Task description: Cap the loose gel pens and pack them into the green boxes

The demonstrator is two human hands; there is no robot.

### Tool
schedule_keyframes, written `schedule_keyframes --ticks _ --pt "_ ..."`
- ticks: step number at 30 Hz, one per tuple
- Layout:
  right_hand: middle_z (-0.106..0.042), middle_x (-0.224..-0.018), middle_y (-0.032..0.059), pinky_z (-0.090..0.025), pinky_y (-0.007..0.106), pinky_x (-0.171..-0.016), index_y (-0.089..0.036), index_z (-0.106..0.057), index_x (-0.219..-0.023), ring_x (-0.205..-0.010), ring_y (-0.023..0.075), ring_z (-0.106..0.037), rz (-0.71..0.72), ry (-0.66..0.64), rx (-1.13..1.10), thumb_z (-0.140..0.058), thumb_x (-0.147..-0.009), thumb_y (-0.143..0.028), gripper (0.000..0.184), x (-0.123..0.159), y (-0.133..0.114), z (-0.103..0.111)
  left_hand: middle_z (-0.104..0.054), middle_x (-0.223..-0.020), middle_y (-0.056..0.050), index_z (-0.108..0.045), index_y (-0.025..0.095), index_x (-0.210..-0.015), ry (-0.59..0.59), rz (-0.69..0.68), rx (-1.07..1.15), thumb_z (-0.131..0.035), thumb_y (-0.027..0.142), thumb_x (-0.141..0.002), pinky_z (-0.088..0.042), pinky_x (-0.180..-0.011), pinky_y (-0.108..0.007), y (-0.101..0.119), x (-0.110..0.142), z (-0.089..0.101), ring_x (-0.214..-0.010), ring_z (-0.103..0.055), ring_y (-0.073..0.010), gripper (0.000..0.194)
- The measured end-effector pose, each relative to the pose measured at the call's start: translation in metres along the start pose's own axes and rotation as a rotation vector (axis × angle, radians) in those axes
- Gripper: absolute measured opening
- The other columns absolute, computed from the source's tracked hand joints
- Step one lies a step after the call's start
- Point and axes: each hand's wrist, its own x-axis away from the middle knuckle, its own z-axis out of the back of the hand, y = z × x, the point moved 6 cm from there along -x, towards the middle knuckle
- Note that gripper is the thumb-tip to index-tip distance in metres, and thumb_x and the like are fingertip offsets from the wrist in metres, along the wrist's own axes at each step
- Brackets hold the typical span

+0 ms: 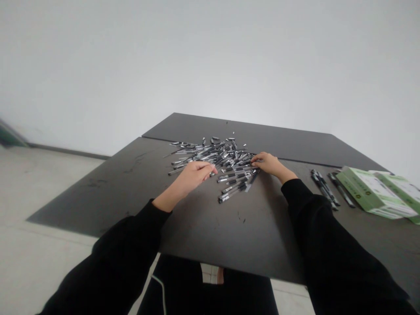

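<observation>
A loose pile of black-and-clear gel pens (210, 154) lies across the middle of the dark table, with small cap-like pieces (215, 139) scattered at its back. At the pile's front left, my left hand (198, 171) is closed in a pinch. A small grey-black end shows at its fingertips, too small to name for certain. My right hand (267, 163) reaches into the pile's right edge, fingers bent together around a pen end, partly hidden by the fingers. Several pens (234, 188) fan out toward me between the two hands.
To the right, a few pens (324, 189) lie grouped beside green-and-white boxes (361, 192). The dark table (210, 232) has a seam (295, 161) running behind the pile. A pale wall (210, 57) stands behind it.
</observation>
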Motion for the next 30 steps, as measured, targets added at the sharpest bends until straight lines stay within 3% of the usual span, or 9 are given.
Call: schedule_keyframes --ticks 6,12,16,21,25,30 --pt "-0.073 -0.113 0.0112 -0.046 0.047 -0.094 -0.023 -0.081 -0.095 -0.107 0.0306 -0.064 0.044 -0.008 0.009 -0.063 -0.085 -0.022 0.021 0.001 -0.009 0.002 -0.043 -0.056 0.006 -0.069 0.018 -0.078 0.002 -0.007 -0.007 -0.052 0.038 -0.087 -0.026 -0.049 -0.024 0.001 0.001 -0.001 -0.048 -0.036 -0.0094 0.028" --pt "-0.074 -0.112 0.0158 -0.044 0.046 -0.095 -0.017 -0.078 -0.095 -0.106 0.0304 -0.063 0.058 0.075 -0.023 -0.052 -0.092 -0.021 0.027 0.01 -0.014 0.016 -0.043 -0.057 0.006 -0.07 0.018 -0.08 0.005 -0.012 -0.017 -0.052 0.038 -0.087 -0.025 -0.049 -0.024 -0.001 -0.001 0.002 -0.049 -0.036 -0.0094 0.028" --pt "-0.072 -0.082 0.0081 -0.048 0.035 -0.077 -0.015 -0.074 -0.099 -0.077 0.021 -0.062 0.117 0.113 -0.35 -0.05 -0.094 -0.03 0.029 0.029 -0.029 0.039 -0.042 -0.056 0.005 -0.071 0.017 -0.081 -0.046 -0.011 -0.041 -0.054 0.041 -0.088 -0.025 -0.048 -0.024 0.0 0.001 -0.001 -0.048 -0.036 -0.0098 0.03" --pt "-0.063 -0.07 0.0008 -0.041 0.031 -0.066 -0.016 -0.074 -0.095 -0.065 0.0155 -0.053 0.231 -0.033 -0.79 -0.068 -0.086 -0.052 0.037 0.066 -0.078 0.053 -0.036 -0.055 0.007 -0.072 0.016 -0.089 -0.235 -0.031 -0.026 -0.053 0.046 -0.091 -0.024 -0.048 -0.023 0.002 0.005 -0.016 -0.047 -0.033 -0.0093 0.036" --pt "-0.06 -0.066 -0.0009 -0.04 0.03 -0.066 -0.017 -0.071 -0.09 -0.064 0.0141 -0.052 0.235 -0.073 -0.934 -0.073 -0.083 -0.056 0.04 0.08 -0.102 0.055 -0.035 -0.055 0.007 -0.07 0.014 -0.09 -0.282 -0.047 0.003 -0.05 0.047 -0.094 -0.023 -0.049 -0.023 0.0 0.005 -0.02 -0.048 -0.03 -0.0096 0.039" --pt "-0.06 -0.064 -0.0013 -0.041 0.03 -0.065 -0.018 -0.069 -0.089 -0.062 0.0137 -0.052 0.218 -0.062 -0.949 -0.071 -0.085 -0.059 0.042 0.081 -0.109 0.053 -0.037 -0.058 0.006 -0.071 0.015 -0.094 -0.267 -0.079 -0.069 -0.049 0.052 -0.095 -0.023 -0.051 -0.024 0.001 0.005 -0.02 -0.05 -0.034 -0.0104 0.044"
